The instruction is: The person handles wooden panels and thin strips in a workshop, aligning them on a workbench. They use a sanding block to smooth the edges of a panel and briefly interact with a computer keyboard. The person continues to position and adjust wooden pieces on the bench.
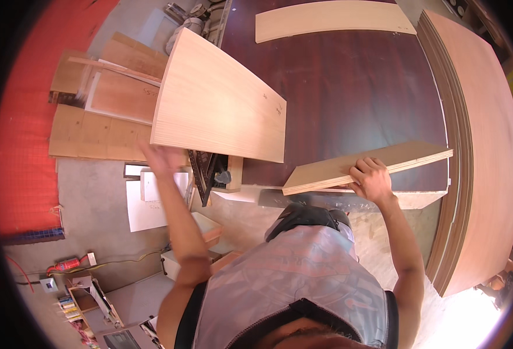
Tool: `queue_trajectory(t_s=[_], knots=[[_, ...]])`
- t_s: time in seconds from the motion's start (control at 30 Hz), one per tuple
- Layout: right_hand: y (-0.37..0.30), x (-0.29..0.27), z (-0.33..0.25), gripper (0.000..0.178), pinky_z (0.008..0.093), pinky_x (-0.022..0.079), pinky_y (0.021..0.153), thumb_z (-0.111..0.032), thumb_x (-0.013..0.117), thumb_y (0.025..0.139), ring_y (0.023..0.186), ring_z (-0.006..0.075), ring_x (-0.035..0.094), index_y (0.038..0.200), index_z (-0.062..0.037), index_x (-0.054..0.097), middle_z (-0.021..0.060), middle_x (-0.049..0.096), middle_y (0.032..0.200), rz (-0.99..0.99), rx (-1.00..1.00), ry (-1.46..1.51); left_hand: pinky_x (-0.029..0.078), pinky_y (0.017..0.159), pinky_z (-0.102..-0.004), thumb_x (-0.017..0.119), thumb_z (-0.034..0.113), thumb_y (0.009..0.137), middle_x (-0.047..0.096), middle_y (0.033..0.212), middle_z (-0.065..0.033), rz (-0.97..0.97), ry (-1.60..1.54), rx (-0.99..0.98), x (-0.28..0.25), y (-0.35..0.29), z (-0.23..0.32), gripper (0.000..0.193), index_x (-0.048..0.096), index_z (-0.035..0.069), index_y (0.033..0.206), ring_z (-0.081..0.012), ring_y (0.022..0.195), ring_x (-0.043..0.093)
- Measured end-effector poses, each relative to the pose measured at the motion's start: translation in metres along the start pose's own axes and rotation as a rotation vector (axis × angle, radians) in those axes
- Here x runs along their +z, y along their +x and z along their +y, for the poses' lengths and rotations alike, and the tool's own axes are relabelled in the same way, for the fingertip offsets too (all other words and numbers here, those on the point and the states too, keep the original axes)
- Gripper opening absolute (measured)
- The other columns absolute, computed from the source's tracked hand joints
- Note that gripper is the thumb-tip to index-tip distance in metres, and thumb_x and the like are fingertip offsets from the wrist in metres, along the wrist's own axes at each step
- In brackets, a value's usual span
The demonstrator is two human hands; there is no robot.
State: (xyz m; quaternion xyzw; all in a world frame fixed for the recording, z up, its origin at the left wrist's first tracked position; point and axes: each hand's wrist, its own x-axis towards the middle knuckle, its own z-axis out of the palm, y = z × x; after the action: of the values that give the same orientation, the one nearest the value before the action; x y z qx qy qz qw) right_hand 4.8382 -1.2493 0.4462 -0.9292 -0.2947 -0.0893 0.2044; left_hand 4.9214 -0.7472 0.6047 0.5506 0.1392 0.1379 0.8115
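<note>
Left hand: open and flat, fingers spread, pressed to the near left corner of a large pale wood panel that lies tilted over the dark counter; blurred. Right hand: fingers curled around the edge of a narrow plywood board at the counter's near edge. Also present: long pale strip at the far side, stacked sheets at right, offcuts on the floor at left.
</note>
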Motion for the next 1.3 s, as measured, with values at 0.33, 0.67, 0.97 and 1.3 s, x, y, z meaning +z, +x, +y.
queue_trajectory(t_s=[0.33, 0.67, 0.97, 1.3], knots=[[0.004, 0.006, -0.002, 0.033, 0.0411, 0.049, 0.08, -0.026, 0.083, 0.065, 0.085, 0.0263, 0.059, 0.083, -0.012, 0.059, 0.0042, 0.056, 0.084, -0.002, 0.003, 0.004, 0.046, 0.103, -0.0366, 0.073, -0.001, 0.092, 0.053, 0.136, -0.0237, 0.066, 0.356, 0.422, 0.007, -0.057, -0.159, 0.086, 0.017, 0.003, 0.157, -0.024, 0.119, 0.056], [-0.011, 0.009, -0.008, 0.032, 0.0404, 0.049, 0.079, -0.023, 0.082, 0.064, 0.084, 0.0255, 0.059, 0.084, -0.0137, 0.059, 0.0041, 0.056, 0.083, 0.012, 0.002, 0.005, 0.054, 0.089, -0.0312, 0.07, 0.01, 0.097, 0.062, 0.122, -0.0227, 0.131, 0.491, 0.393, 0.01, -0.061, -0.194, 0.063, 0.03, -0.004, 0.145, -0.018, 0.109, 0.062], [-0.008, 0.004, -0.004, 0.029, 0.0406, 0.05, 0.081, -0.024, 0.08, 0.068, 0.087, 0.0259, 0.06, 0.084, -0.0122, 0.059, 0.0048, 0.058, 0.085, -0.015, -0.013, -0.029, 0.054, 0.087, -0.0421, 0.075, 0.023, 0.094, 0.07, 0.112, -0.028, 0.145, 0.837, 0.483, 0.003, -0.049, -0.205, 0.071, 0.034, -0.004, 0.146, -0.0347, 0.105, 0.071], [0.006, 0.004, -0.004, 0.033, 0.0402, 0.05, 0.076, -0.035, 0.08, 0.074, 0.083, 0.026, 0.06, 0.086, -0.0112, 0.061, 0.0047, 0.057, 0.082, -0.025, 0.011, -0.054, 0.054, 0.087, -0.0472, 0.072, 0.023, 0.091, 0.072, 0.106, -0.0282, 0.126, 0.972, 0.521, 0.068, 0.015, -0.133, 0.04, 0.059, -0.001, 0.121, -0.0414, 0.097, 0.072]])
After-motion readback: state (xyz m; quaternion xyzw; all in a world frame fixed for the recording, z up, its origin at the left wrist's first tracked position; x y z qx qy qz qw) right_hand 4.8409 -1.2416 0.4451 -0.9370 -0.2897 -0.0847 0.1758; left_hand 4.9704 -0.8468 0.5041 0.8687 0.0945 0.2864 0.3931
